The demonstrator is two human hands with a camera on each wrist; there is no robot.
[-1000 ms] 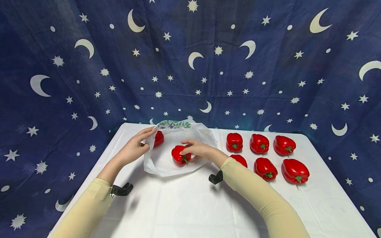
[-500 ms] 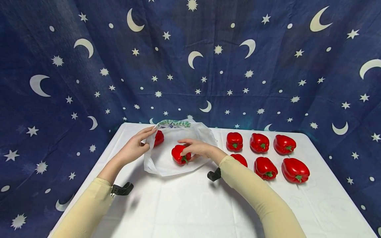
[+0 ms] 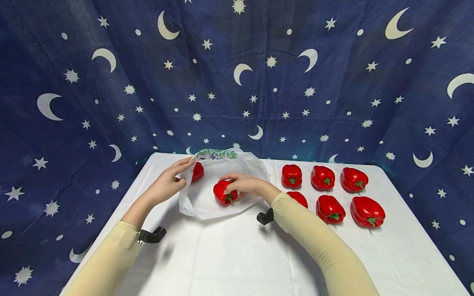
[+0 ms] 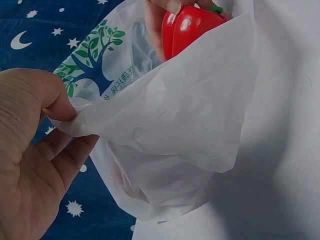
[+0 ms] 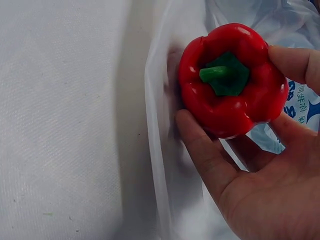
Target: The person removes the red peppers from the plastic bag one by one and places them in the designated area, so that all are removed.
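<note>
A white plastic bag [image 3: 207,209] with a printed green and blue tree lies with its mouth spread towards the head camera. My left hand [image 4: 30,145] pinches the bag's edge between thumb and fingers. At the bag's mouth, my right hand [image 3: 249,184] holds a red bell pepper [image 5: 235,100], its thumb on one side and fingers around the other. The green stem of that pepper faces the right wrist camera. Another red bell pepper [image 3: 198,172] sits inside the bag near my left hand, partly hidden by the bag's edge.
Several more red bell peppers [image 3: 330,209] stand in two rows on the right of the white-covered table [image 3: 237,263]. My right forearm partly hides the nearest one [image 3: 297,199]. A dark blue curtain [image 3: 237,82] with moons and stars hangs behind the table.
My right forearm has shifted slightly left. The pepper in my right hand stays almost in place, and my left hand keeps its hold on the bag's edge.
</note>
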